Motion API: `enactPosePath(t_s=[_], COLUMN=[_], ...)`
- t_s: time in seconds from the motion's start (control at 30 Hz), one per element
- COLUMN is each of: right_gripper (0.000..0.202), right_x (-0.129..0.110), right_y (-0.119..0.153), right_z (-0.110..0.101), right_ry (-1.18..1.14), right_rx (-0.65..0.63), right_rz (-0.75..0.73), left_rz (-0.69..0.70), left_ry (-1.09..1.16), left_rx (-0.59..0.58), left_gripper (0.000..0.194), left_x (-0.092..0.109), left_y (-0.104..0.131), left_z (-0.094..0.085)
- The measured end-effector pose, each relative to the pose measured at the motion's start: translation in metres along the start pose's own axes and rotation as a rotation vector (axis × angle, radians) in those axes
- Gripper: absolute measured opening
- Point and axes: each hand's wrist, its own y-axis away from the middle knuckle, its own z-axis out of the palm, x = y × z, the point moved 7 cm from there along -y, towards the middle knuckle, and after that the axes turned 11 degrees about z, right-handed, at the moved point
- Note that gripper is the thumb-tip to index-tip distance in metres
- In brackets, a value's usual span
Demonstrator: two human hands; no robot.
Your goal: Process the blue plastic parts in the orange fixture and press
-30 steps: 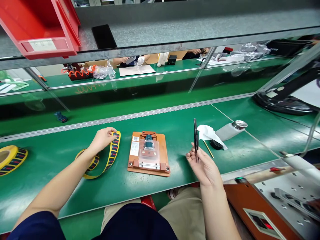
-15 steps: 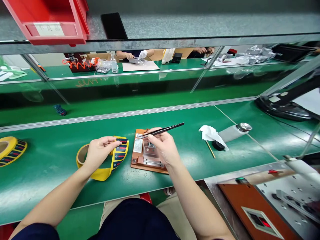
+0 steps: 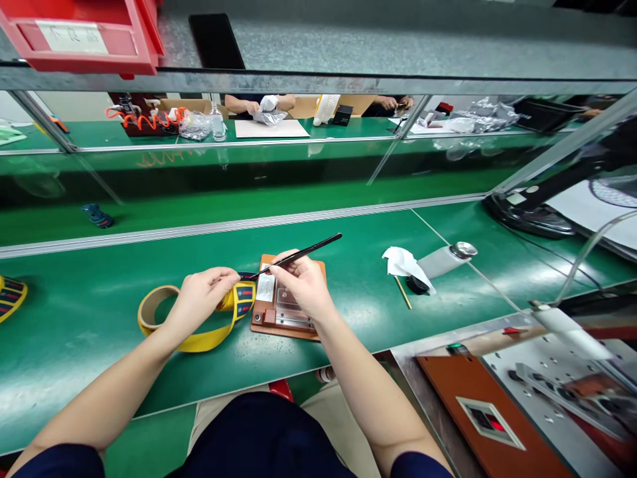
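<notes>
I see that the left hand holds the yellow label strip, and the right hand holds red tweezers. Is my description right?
Not entirely: the tweezers are black, not red, as the head view shows. The right hand does hold them, and the left hand holds the yellow label strip.

On the workbench point(image 3: 358, 312), the label roll point(image 3: 148, 311) lies left of the fixture point(image 3: 284, 317); right of the fixture lie a tissue point(image 3: 398, 258), a stick point(image 3: 403, 293) and a bottle point(image 3: 440, 263); behind it runs a rail point(image 3: 279, 220).
</notes>
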Motion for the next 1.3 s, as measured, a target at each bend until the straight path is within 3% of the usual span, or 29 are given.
enactPosePath(t_s=[0.07, 0.2, 0.33, 0.43, 0.53, 0.63, 0.7, 0.77, 0.83, 0.97, 1.3], right_gripper=[0.028, 0.03, 0.029, 0.027, 0.026, 0.026, 0.027, 0.028, 0.03, 0.03, 0.03], right_x=[-0.003, -0.007, -0.001, 0.008, 0.017, 0.023, 0.026, 0.029, 0.031, 0.032, 0.033], right_y=[0.001, -0.002, -0.004, -0.003, -0.002, -0.001, -0.001, -0.001, -0.001, -0.002, 0.001], right_z=[-0.015, -0.054, -0.088, -0.102, -0.107, -0.109, -0.109, -0.109, -0.109, -0.109, -0.109], right_ry=[0.038, 0.07, 0.087, 0.107, 0.091, 0.089, 0.085, 0.075, 0.068, 0.058, 0.085], right_rx=[0.049, 0.101, 0.129, 0.147, 0.148, 0.16, 0.16, 0.163, 0.174, 0.177, 0.161], right_rz=[-0.012, -0.002, 0.049, 0.078, 0.089, 0.082, 0.08, 0.081, 0.084, 0.085, 0.07], left_rz=[0.033, -0.03, -0.05, -0.058, -0.033, 0.212, 0.485, 0.734, 0.884, 0.932, 0.926], left_ry=[-0.216, -0.567, -0.687, -0.742, -0.84, -0.718, -0.528, -0.381, -0.325, -0.359, -0.379], left_rx=[-0.108, -0.319, -0.466, -0.503, -0.403, -0.174, -0.102, -0.14, -0.21, -0.207, -0.167], left_gripper=[0.052, 0.066, 0.076, 0.076, 0.074, 0.057, 0.043, 0.036, 0.038, 0.045, 0.042], left_x=[-0.003, -0.023, -0.034, -0.03, -0.015, 0.019, 0.044, 0.062, 0.071, 0.073, 0.075], left_y=[-0.016, -0.046, -0.06, -0.059, -0.051, -0.032, -0.01, 0.016, 0.038, 0.055, 0.055], left_z=[0.005, 0.024, 0.043, 0.042, 0.026, 0.021, 0.035, 0.061, 0.088, 0.115, 0.113])
